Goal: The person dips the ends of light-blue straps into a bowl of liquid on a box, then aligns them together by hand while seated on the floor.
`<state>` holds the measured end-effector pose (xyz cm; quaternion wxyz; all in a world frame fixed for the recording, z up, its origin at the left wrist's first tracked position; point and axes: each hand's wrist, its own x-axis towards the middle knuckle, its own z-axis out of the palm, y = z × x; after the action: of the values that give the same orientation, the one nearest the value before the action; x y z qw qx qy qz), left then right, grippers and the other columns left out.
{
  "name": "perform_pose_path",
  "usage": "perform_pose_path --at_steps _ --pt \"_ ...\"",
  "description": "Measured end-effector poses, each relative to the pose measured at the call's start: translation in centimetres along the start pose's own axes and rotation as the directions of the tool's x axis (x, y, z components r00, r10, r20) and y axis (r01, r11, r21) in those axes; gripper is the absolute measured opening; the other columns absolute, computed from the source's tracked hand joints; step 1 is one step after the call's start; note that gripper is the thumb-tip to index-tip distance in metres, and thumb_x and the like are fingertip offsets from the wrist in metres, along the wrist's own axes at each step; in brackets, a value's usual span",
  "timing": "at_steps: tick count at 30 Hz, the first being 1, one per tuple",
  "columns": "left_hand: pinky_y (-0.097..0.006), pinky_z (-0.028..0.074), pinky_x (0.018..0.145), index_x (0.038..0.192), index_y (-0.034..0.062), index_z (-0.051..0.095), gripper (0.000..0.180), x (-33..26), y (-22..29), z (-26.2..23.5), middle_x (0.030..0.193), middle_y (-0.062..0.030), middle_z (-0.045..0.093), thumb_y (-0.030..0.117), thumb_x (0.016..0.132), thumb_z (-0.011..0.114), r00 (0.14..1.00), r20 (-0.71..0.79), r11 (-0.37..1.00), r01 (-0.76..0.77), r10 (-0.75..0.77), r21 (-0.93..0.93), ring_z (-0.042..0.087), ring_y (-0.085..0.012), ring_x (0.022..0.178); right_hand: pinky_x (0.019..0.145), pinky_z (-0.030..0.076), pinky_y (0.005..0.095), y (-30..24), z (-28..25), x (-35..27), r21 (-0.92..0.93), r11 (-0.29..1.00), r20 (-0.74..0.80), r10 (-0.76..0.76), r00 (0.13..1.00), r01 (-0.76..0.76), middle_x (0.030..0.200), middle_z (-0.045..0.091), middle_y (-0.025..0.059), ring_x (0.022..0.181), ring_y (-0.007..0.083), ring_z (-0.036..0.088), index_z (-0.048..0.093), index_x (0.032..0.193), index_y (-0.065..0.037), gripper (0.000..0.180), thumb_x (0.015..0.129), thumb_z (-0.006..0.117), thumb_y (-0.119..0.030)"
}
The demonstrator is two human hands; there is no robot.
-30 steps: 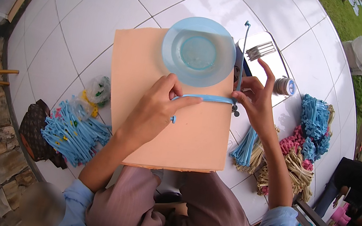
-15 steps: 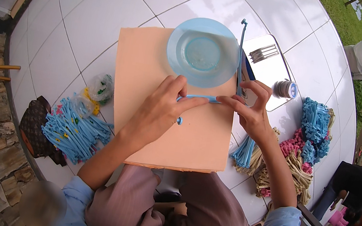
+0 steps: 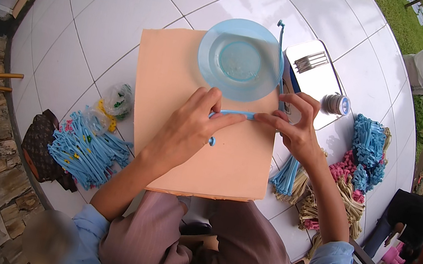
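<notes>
A thin light-blue cord is stretched between my hands just above a peach-coloured board. My left hand pinches it, and the cord's knobbed end pokes out below the fingers. My right hand holds the cord between thumb and fingertip, with the other fingers curled. Beyond that hand, the cord's long free end rises past the right rim of a translucent blue plate and finishes in a small knob. Tiny bits lie in the plate, too small to name.
A tray right of the board carries metal forks and a small round tin. Bundles of blue cords, beige cords and pink ones lie on the tiles at right. Left are more blue cords beside a brown bag.
The cord's free upper end has swung slightly left, toward the plate. Both hands keep nearly the same grip and place; the whole view has shifted a little.
</notes>
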<state>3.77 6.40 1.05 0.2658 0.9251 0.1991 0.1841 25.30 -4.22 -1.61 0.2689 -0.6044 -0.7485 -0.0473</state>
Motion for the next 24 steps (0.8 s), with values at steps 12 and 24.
perform_pose_path --at_steps 12,24 --pt "-0.031 0.045 0.066 0.105 0.015 0.068 0.043 0.0 0.0 -0.1 0.079 -0.0062 0.038 -0.001 0.066 0.061 1.0 0.016 1.0 0.001 -0.001 -0.007 0.048 -0.0204 0.077 0.089 0.038 0.0353 0.2 0.0 0.0 -0.001 1.0 -0.019 0.004 1.0 -0.004 0.112 0.041 0.0058 0.109 0.0254 0.037 0.068 0.094 -0.025 0.037 0.066 0.072 -0.001" --pt "-0.029 0.046 0.066 0.106 0.0152 0.068 0.042 -0.4 -0.6 0.1 0.08 -0.0064 0.038 -0.002 0.068 0.061 1.0 -0.003 1.0 -0.02 0.02 -0.005 0.048 -0.0199 0.076 0.081 0.046 0.0338 -1.9 1.2 -0.5 0.357 0.821 -0.016 0.483 0.876 -0.446 0.102 0.049 0.0144 0.09 0.0247 0.054 0.04 0.114 0.0 0.041 0.079 0.061 0.005"
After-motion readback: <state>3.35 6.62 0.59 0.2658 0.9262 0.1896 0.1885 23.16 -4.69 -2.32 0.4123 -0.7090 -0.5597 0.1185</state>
